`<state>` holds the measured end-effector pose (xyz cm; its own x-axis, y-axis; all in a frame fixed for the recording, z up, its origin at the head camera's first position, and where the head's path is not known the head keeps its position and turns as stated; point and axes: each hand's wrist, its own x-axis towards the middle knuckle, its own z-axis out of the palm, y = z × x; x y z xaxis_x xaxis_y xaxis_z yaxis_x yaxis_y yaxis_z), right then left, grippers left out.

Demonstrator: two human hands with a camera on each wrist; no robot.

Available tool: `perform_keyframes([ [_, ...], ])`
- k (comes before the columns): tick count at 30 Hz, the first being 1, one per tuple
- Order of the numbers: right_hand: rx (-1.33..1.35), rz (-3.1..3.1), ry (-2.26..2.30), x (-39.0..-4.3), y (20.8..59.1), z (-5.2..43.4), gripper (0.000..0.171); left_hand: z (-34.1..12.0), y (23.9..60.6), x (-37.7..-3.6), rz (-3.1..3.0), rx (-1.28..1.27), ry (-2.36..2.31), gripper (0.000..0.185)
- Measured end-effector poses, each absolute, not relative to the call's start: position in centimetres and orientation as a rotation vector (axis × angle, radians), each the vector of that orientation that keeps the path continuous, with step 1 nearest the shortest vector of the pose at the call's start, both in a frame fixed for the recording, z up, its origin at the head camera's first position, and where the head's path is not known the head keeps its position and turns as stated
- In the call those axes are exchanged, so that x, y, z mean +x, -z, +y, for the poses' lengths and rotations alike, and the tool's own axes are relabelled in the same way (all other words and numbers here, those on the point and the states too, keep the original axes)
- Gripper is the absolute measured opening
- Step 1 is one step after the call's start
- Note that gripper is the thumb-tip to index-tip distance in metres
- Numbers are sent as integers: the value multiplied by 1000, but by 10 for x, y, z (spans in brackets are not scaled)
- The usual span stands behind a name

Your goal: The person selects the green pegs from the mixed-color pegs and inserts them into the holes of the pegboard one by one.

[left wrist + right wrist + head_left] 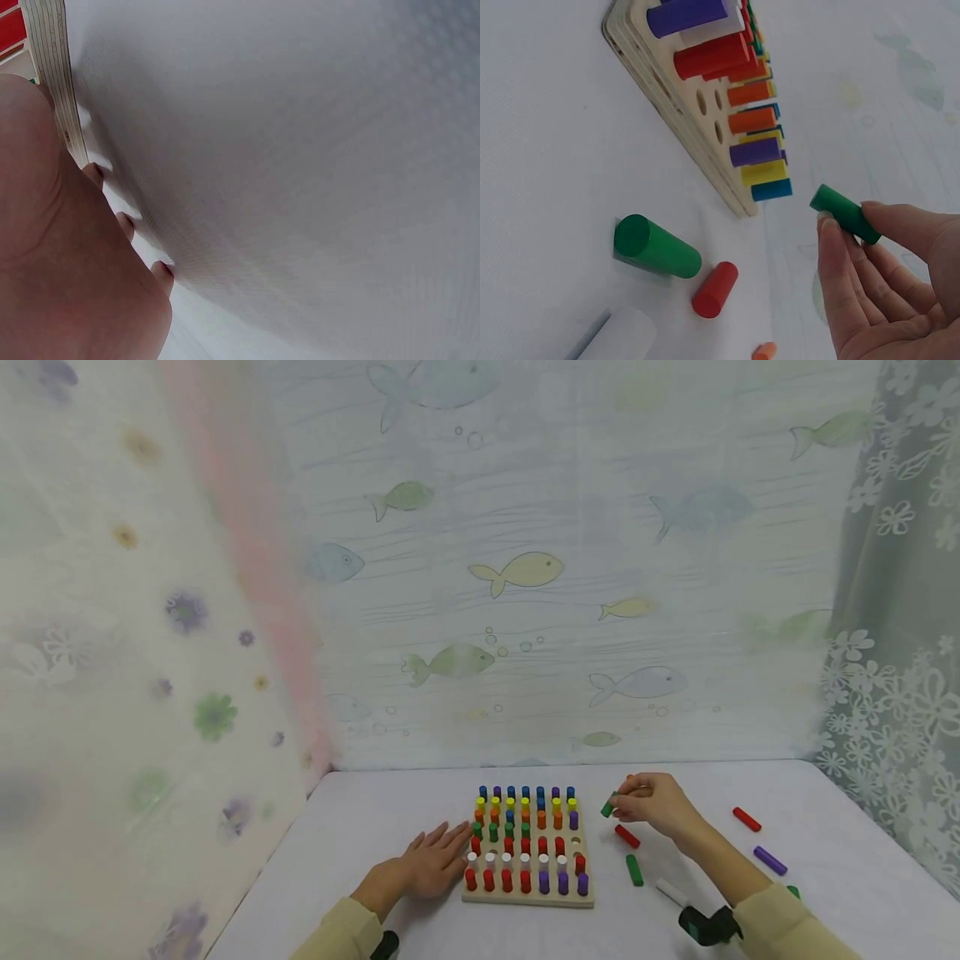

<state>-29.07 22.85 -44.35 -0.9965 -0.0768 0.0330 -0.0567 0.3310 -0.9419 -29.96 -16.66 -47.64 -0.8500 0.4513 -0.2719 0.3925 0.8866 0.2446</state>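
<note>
The green peg [846, 215] is at lower right of the right wrist view, pinched between thumb and fingertips of the right hand [656, 802], one end clear of the fingers, perhaps for easy aiming; the pegboard [525, 899] is at lower centre of the head view, the left hand [435, 862] flat against its left edge, fingers straight, holding nothing, likely steadying it; bare table [405, 797] separates peg and board; a red peg [627, 837] lies just beyond the board's right edge.
</note>
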Motion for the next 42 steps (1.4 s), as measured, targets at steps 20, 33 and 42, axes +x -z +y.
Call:
perform_keyframes([
  [20, -258, 2575, 1767, -275, 443, 206, 26, -171, 491, -307, 2736, 634, -303, 65],
  [33, -349, 2683, 1723, -275, 446, 185, 19, -170, 492, -308, 2743, 627, -300, 65],
  [42, -351, 2803, 1640, -280, 450, 168, 14, -171, 494, -309, 2741, 630, -315, 65],
])
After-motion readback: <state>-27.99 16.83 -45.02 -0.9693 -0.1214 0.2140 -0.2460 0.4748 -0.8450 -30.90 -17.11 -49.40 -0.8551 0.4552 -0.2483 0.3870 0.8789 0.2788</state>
